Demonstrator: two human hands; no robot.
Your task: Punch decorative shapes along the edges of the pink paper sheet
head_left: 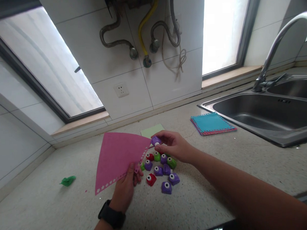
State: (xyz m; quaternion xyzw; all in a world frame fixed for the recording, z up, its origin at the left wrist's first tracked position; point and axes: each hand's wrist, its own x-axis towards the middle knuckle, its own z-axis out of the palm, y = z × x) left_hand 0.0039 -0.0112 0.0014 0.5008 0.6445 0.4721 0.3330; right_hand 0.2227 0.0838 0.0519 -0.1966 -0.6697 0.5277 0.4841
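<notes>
My left hand (129, 178) grips a pink sheet of paper (122, 154) by its lower corner, thumb on top. Rows of small punched holes run along the two edges nearest me. Between the fingers and thumb of my right hand (173, 144) is a purple craft punch (155, 141), set at the sheet's right corner. Whether the paper is inside its slot I cannot tell. Below that hand lie several more punches: a red punch (151, 179), a green punch (171, 162) and purple ones such as the purple punch with a star (166, 187).
A pale green sheet (152, 130) lies behind my right hand. Stacked papers, blue on top (213, 122), rest beside the steel sink (246, 106) with its faucet (272, 53). A crumpled green piece (68, 180) is on the counter at left. Hoses and a socket (121, 90) are on the wall.
</notes>
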